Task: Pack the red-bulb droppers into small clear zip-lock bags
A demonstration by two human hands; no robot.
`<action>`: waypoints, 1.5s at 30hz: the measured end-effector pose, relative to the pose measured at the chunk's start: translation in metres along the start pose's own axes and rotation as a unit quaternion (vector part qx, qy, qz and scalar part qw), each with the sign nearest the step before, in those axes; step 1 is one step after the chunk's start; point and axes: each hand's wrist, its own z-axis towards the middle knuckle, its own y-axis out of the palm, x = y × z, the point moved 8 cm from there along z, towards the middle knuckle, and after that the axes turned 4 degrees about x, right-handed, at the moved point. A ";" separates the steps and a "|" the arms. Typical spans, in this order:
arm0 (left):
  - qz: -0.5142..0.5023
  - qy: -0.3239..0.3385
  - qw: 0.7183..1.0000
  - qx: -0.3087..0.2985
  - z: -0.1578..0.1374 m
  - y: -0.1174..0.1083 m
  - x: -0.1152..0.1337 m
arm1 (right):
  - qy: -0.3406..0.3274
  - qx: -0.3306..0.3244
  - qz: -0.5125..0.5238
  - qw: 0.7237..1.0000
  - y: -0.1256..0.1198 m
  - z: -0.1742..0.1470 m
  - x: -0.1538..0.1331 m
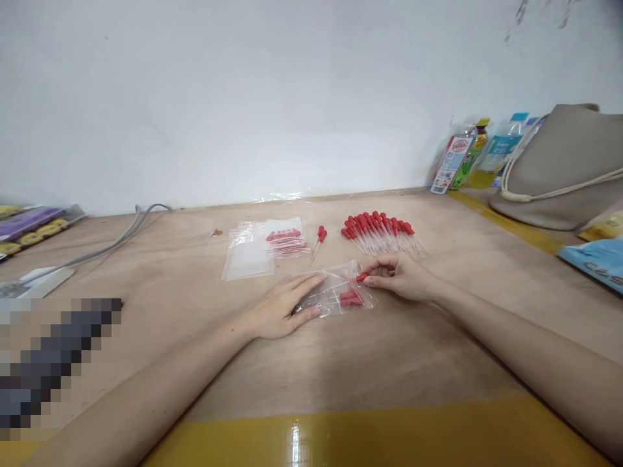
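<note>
A clear plastic bag (331, 310) lies on the wooden table with red-bulbed droppers (351, 298) inside. My left hand (280, 305) rests on its left part, fingers stretched and thumb apart, pressing it to the table. At the bag's right end my right hand (402, 277) pinches the red bulb of one dropper (362, 277). The dropper's thin clear stem points left, into the bag. Beyond the bag are two loose droppers (320, 235) and, to their right, a fanned pile of droppers (374, 227).
Flat clear bags (249, 250) lie behind my left hand, beside a stack of filled bags (287, 243). Drink bottles (503, 149) and a grey drawstring bag (564, 168) stand at the right. A grey cable (114, 243) runs along the left. Yellow tape (341, 431) covers the front edge.
</note>
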 end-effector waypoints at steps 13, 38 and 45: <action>0.004 0.005 1.000 0.000 0.000 -0.001 0.003 | -0.068 -0.012 -0.117 0.991 0.021 -0.003 -0.021; 0.000 0.023 1.000 -0.011 -0.001 0.003 0.002 | 0.111 0.160 -0.277 0.941 0.019 0.130 -0.020; -0.002 0.026 1.000 -0.010 -0.002 0.004 0.000 | 0.144 0.172 -0.223 0.949 0.009 0.127 -0.005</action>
